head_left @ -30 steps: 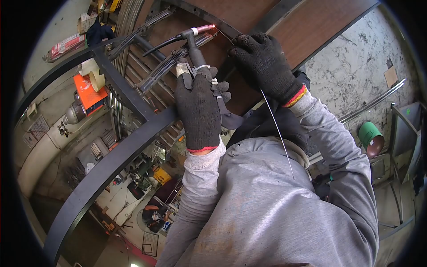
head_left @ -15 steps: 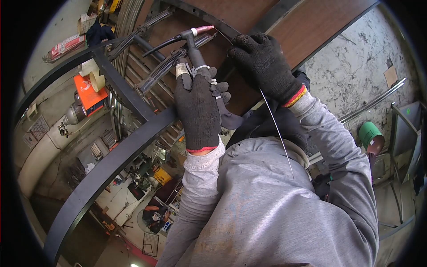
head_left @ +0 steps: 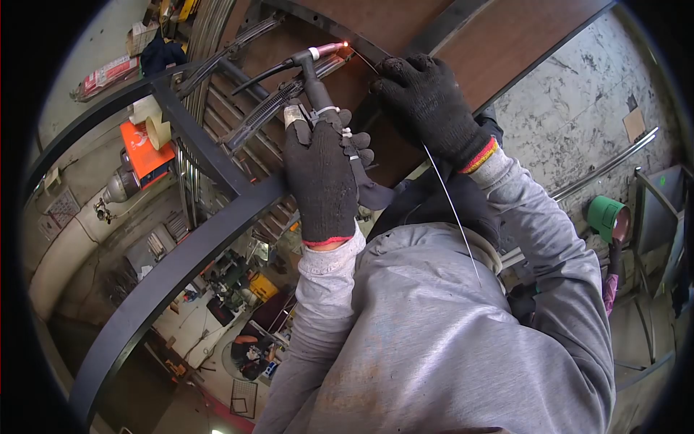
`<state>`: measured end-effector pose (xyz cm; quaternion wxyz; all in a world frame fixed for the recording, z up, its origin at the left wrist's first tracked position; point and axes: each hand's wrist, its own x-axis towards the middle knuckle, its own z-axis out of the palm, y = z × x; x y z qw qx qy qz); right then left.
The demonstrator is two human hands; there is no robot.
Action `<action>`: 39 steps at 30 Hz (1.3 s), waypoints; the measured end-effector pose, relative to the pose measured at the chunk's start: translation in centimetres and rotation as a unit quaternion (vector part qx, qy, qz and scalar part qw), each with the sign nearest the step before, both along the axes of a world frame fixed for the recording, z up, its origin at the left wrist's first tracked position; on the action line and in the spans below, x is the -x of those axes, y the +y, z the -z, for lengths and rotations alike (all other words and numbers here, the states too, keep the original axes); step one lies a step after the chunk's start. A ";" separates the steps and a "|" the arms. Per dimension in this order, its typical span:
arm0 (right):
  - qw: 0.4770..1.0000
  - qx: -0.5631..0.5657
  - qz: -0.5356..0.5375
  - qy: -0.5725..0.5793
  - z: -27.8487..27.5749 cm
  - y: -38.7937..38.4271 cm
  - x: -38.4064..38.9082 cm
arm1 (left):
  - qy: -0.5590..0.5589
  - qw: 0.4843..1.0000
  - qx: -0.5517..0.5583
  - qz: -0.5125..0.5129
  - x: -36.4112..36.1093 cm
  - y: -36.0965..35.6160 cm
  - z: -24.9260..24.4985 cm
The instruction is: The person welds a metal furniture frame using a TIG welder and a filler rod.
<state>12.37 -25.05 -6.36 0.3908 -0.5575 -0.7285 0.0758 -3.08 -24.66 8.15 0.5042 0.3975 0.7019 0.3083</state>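
I count two gloved hands, one welding torch (head_left: pixel 318 69) and one filler rod (head_left: pixel 452 206). My left hand (head_left: pixel 322 181) is raised, its fingers clamped round the torch handle. The pink nozzle glows at its tip against the dark frame bar (head_left: pixel 318 18) — right at the edge of the brown panel (head_left: pixel 506 36). My right hand (head_left: pixel 426 101) arches just beside it, fingers pinched on the rod, which trails back over my grey sleeve (head_left: pixel 535 217). One green can (head_left: pixel 603 215) lies off to the right — I cannot tell what is in it.
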 end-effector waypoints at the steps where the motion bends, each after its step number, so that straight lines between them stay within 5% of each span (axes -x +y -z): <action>1: 1.000 -0.007 0.003 -0.004 0.0 0.0 0.0 | -0.007 1.000 0.004 0.000 0.1 0.0 0.0; 39: 1.000 0.000 0.011 -0.014 -1.3 -0.2 -0.2 | -0.001 1.000 0.007 -0.002 -0.3 0.1 -0.1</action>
